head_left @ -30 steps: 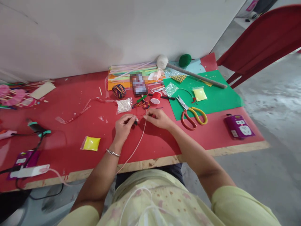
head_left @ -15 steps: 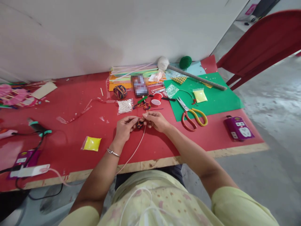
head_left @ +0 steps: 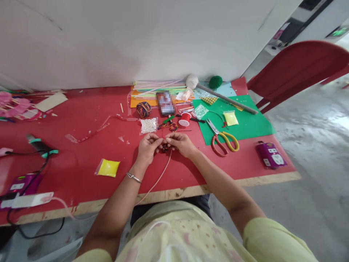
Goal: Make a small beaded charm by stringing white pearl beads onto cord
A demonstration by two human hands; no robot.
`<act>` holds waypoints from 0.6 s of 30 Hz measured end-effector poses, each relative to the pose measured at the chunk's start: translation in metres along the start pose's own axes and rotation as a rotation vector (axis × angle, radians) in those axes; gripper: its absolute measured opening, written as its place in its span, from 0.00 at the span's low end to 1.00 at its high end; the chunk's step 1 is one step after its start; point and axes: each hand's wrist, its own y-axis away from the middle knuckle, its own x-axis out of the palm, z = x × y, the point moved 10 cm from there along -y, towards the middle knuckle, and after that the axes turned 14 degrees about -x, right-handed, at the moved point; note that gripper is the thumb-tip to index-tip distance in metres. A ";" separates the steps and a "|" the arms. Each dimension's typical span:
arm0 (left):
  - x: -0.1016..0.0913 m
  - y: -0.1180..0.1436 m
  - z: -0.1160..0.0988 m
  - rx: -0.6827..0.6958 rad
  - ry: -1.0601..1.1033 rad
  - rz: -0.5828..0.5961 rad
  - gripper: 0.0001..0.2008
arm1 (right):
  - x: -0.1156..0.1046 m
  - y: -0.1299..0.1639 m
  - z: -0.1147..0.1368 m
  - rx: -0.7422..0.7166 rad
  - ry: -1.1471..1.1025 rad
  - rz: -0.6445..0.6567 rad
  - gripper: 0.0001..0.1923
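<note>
Desk: red desk [head_left: 81, 153] against a white wall, craft clutter along the far edge.
Hands: left hand [head_left: 147, 148] and right hand [head_left: 181, 143] pinch a small dark bead piece [head_left: 164, 147] mid-desk, thin cord [head_left: 160, 174] trailing toward the near edge.
Risk: the cord could snag there, probably tugging the piece loose.

Bright, even daylight, soft shadows, wide-angle bending at the edges, sharp centre.

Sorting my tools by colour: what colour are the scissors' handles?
The scissors have one yellow handle and one red handle, seen in the head view.
</note>
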 end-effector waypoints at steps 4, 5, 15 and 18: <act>0.003 0.001 0.001 -0.001 -0.043 0.026 0.17 | -0.001 0.001 0.002 -0.048 0.057 0.000 0.18; 0.003 0.000 0.002 -0.003 -0.040 0.028 0.16 | -0.001 0.001 0.003 -0.059 0.074 0.005 0.18; 0.004 0.001 0.003 -0.009 -0.031 0.034 0.17 | 0.001 0.001 0.005 -0.083 0.167 0.017 0.20; 0.006 0.002 0.000 0.003 -0.035 0.031 0.15 | 0.005 0.003 0.015 -0.161 0.320 0.051 0.18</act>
